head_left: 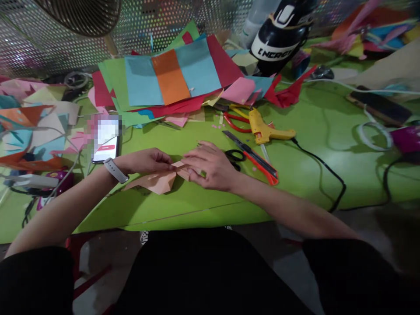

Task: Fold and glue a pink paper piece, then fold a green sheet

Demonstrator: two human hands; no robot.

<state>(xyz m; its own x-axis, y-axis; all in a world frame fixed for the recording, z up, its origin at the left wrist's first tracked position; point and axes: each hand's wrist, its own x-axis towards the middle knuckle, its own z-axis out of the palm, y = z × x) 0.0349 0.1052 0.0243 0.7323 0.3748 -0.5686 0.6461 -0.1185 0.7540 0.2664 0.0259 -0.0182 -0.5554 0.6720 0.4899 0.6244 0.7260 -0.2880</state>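
A folded piece of peach paper (160,181) lies low over the green table, its wider part spread to the left and a narrow folded end between my hands. My left hand (149,161), with a pale band on the wrist, pinches the paper's upper edge between thumb and fingers. From the right, my right hand (210,166) holds the narrow end, thumb below and fingers over it. Black scissor handles (235,155) show just beyond my right hand; the rest of them is hidden.
An orange cutter (267,171) and a yellow glue gun (262,127) with a cord lie to the right. Behind are stacked coloured sheets (141,83) and a black bottle (278,39). A phone (106,142) lies left, near paper pieces. The green table's (197,214) front edge is close.
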